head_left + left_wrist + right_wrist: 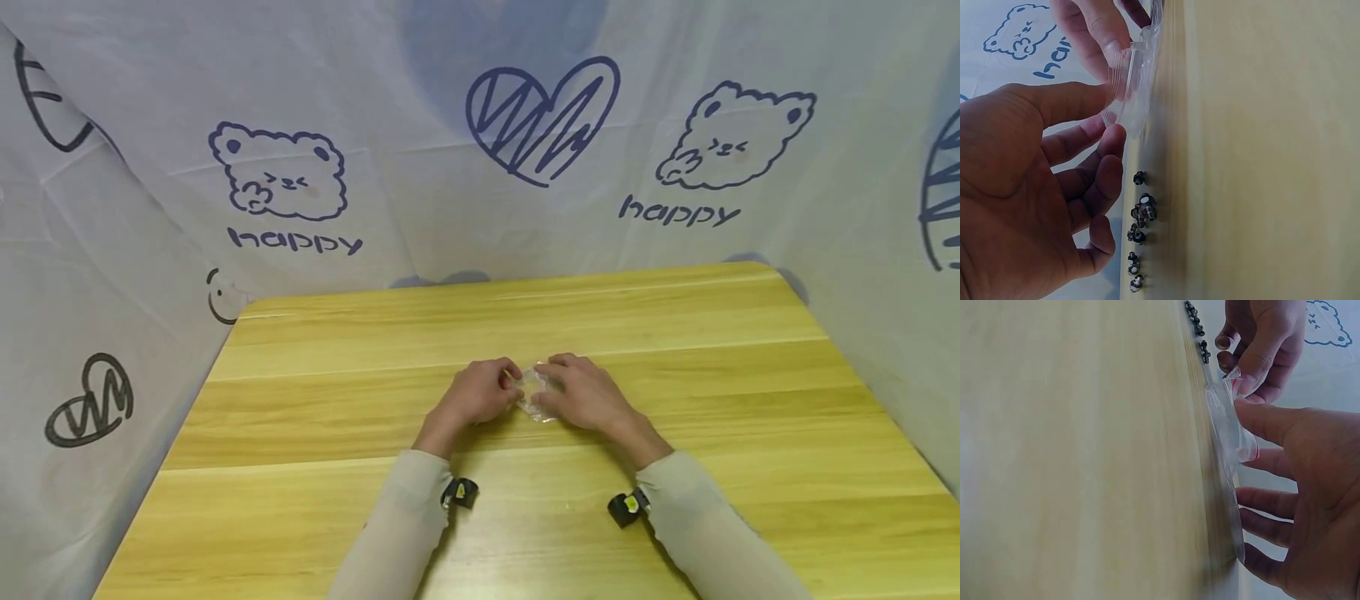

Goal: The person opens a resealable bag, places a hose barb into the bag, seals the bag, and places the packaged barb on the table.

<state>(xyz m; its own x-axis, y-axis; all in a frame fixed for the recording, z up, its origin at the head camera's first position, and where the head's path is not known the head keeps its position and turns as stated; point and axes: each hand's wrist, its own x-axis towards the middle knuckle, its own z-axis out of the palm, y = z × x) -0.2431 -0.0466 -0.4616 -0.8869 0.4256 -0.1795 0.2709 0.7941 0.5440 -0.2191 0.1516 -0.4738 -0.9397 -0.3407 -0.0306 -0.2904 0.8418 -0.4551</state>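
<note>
A small clear zip bag (542,413) with a red line by its mouth lies low over the table between both hands. My left hand (480,393) pinches the edge of the bag between thumb and index finger; its other fingers curl loosely. From the other side, my right hand (588,397) holds the bag's mouth (1235,419) with its thumb and index finger, the remaining fingers spread along the plastic. Several small dark metal pieces (1145,209), some with shiny round parts, sit on the wood beyond the left hand in the left wrist view. The head view does not show them.
The wood-grain table (300,500) reaches to a white curtain (420,208) with bear and heart drawings behind it. Black wrist cameras (462,492) are strapped at both sleeve cuffs.
</note>
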